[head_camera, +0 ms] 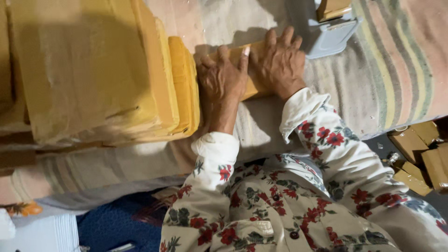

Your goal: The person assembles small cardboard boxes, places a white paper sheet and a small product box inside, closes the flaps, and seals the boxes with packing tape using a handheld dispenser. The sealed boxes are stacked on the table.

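Floral sleeves (298, 205), left hand (223, 79) and right hand (280, 60), fingers spread flat, pressing small brown package (254, 86), striped blanket (387, 70)

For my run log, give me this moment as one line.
left hand: flat on packet | right hand: flat on packet | packet: on striped cloth | beside: stack, blue tool
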